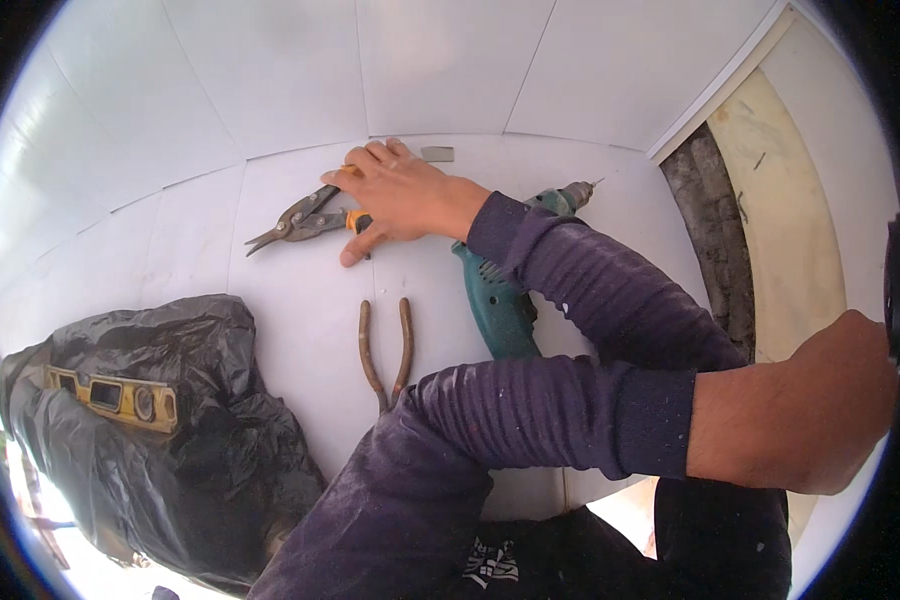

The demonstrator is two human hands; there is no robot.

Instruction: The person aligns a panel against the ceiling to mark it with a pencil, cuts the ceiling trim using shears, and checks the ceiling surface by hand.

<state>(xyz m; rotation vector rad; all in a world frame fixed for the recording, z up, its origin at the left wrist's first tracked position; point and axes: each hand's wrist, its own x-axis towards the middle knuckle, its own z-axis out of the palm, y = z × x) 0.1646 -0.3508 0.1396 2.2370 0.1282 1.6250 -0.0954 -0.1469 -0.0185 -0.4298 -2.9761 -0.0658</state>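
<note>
- Tin snips [300, 220], blades pointing left, are laid on the white panel floor [300, 300].
- Orange handles are covered by the right hand [395, 195], fingers curled loosely over them.
- Left hand [855, 400] is raised at the frame's edge; its finger position cannot be told.
- Pliers [385, 350] and a green drill [500, 300] are seen nearby.

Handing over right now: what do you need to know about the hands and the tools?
Right hand: laid over the orange handles of the tin snips; firm grip unclear.
Left hand: crossed to the far right edge; what it touches is unclear.
Green drill and pliers lie untouched on the white panel; yellow level on the black bag.
Snips not yet lifted.
</note>
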